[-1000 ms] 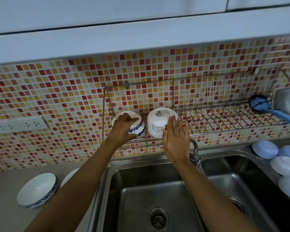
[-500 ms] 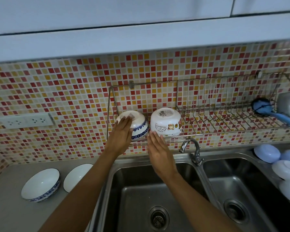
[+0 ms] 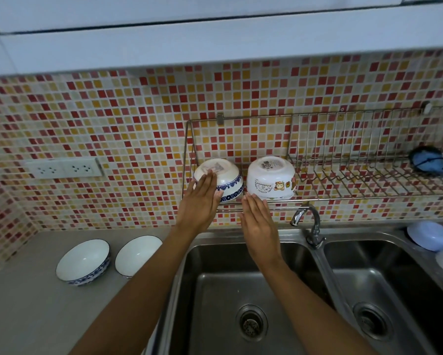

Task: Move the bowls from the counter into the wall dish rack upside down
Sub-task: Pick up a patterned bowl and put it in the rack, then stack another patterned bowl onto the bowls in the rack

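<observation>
Two bowls sit upside down at the left end of the wire wall dish rack [image 3: 348, 193]: a blue-patterned bowl [image 3: 229, 176] and, to its right, a white cartoon-print bowl [image 3: 270, 178]. My left hand [image 3: 201, 201] lies flat with straight fingers against the front of the blue-patterned bowl, holding nothing. My right hand [image 3: 260, 224] hovers flat just below the cartoon bowl, apart from it, fingers together. On the counter at the left stand two upright bowls: a blue-rimmed bowl [image 3: 83, 262] and a plain white bowl [image 3: 138, 254].
A double steel sink [image 3: 215, 290] lies under my arms, with a tap [image 3: 310, 224] between the basins. Pale lids or dishes [image 3: 429, 235] lie at the sink's right edge. A blue brush [image 3: 427, 160] rests in the rack's right end. A wall socket [image 3: 64, 169] is at left.
Both hands have let go of the bowls in the rack and drawn back toward me. The right hand dropped below the cartoon bowl; the left flattened against the patterned bowl.
</observation>
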Motion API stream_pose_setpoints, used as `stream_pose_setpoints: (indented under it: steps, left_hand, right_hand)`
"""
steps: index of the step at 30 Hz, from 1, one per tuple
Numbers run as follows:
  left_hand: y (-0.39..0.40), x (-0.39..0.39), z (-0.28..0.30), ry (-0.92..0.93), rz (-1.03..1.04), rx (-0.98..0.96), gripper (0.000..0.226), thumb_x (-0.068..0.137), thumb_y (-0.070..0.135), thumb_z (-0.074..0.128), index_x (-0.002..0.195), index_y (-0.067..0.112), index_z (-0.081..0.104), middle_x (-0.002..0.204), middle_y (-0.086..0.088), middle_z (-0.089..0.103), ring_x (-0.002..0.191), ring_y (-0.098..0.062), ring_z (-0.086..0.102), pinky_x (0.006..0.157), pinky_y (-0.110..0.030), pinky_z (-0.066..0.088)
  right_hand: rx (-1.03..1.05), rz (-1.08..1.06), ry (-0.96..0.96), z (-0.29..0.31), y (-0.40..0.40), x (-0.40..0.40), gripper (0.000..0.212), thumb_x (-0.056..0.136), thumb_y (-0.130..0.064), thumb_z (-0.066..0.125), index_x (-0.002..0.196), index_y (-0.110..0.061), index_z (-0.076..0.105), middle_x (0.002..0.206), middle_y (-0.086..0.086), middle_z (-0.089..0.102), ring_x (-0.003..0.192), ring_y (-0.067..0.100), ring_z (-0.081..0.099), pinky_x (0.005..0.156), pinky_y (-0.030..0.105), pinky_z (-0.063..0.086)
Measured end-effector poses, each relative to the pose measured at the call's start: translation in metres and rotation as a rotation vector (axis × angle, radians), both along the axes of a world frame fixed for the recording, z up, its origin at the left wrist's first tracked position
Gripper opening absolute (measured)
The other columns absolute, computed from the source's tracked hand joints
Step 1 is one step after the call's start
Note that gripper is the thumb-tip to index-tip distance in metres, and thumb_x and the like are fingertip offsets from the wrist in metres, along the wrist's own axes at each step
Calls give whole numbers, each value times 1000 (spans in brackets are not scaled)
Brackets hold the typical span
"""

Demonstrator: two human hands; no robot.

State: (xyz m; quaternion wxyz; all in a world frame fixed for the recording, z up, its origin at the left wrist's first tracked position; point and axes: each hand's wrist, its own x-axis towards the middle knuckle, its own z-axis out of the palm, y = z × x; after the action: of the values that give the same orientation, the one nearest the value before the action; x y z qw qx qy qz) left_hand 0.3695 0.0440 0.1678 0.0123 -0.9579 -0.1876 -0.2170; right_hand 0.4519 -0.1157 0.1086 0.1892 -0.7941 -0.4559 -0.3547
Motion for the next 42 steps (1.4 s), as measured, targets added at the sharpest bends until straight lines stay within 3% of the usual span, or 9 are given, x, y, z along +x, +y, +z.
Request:
stream_pose_setpoints:
  steps: [7, 11, 14, 18, 22, 28, 32, 36, 42]
  left_hand:
    - [-1, -10, -1, 42, 5, -20, 64, 95, 48, 1, 150, 16, 0, 161, -3, 3, 148, -16, -1, 121, -39, -4]
    - [-3, -43, -15, -44, -64, -103, 61, 96, 51, 5, 148, 23, -10, 159, 3, -10, 145, -11, -18, 118, -32, -12]
    - [7, -85, -44, -141, -42, -251, 61, 99, 47, 17, 149, 27, -10, 157, 8, -18, 143, -4, -23, 115, -24, -17]
    - [44, -142, -101, -263, 236, -576, 72, 92, 59, 17, 151, 21, 3, 160, 3, -6, 148, -15, -9, 121, -35, -1]
    - [89, -179, -137, -364, 540, -824, 59, 97, 40, 37, 148, 14, 21, 158, -10, 14, 146, -30, 16, 117, -43, 20]
    - [136, -203, -165, -361, 514, -996, 56, 93, 21, 55, 142, 8, 33, 149, -14, 36, 138, -31, 34, 113, -40, 28]
    - [155, -202, -181, -374, 505, -1254, 45, 92, 19, 57, 133, 6, 47, 137, -16, 52, 127, -33, 48, 106, -40, 38]
    - [169, -199, -195, -363, 529, -1489, 38, 90, 12, 56, 128, 8, 55, 129, -16, 59, 119, -34, 55, 102, -46, 46]
    - [180, -195, -202, -328, 491, -1535, 67, 63, 22, 44, 129, 13, 52, 130, -15, 58, 118, -35, 54, 96, -52, 50]
  right_hand:
    - [91, 6, 112, 3, 5, -9, 62, 78, -1, 72, 135, 3, 48, 138, 21, 52, 133, 33, 45, 113, 47, 29]
    - [263, 13, 303, -3, 15, -34, 48, 99, -24, 39, 142, -2, 38, 149, 18, 38, 142, 31, 30, 115, 49, 26]
    - [282, 59, 410, -28, 26, -65, 51, 99, -30, 40, 145, -8, 36, 154, 14, 29, 144, 27, 22, 115, 47, 26]
    - [33, 136, 596, -72, 61, -113, 60, 98, -48, 28, 147, -15, 30, 156, 9, 24, 142, 29, 28, 111, 48, 35]
    - [-186, 133, 853, -96, 107, -153, 68, 95, -57, 30, 152, -27, 10, 162, 2, 6, 148, 24, 10, 118, 45, 22]
    - [-219, 54, 1090, -105, 173, -174, 82, 91, -53, 51, 153, -26, 5, 161, 7, 12, 146, 29, 18, 113, 48, 26]
    - [-216, 1, 1253, -115, 206, -172, 84, 84, -60, 55, 150, -30, 12, 155, 5, 31, 135, 33, 40, 107, 54, 39]
    - [-208, -109, 1391, -124, 229, -171, 66, 90, -41, 58, 144, -15, 33, 143, 12, 48, 125, 33, 50, 103, 41, 44]
    - [-121, -195, 1490, -118, 234, -177, 48, 91, -9, 46, 139, -5, 39, 139, 18, 50, 123, 36, 51, 101, 38, 44]
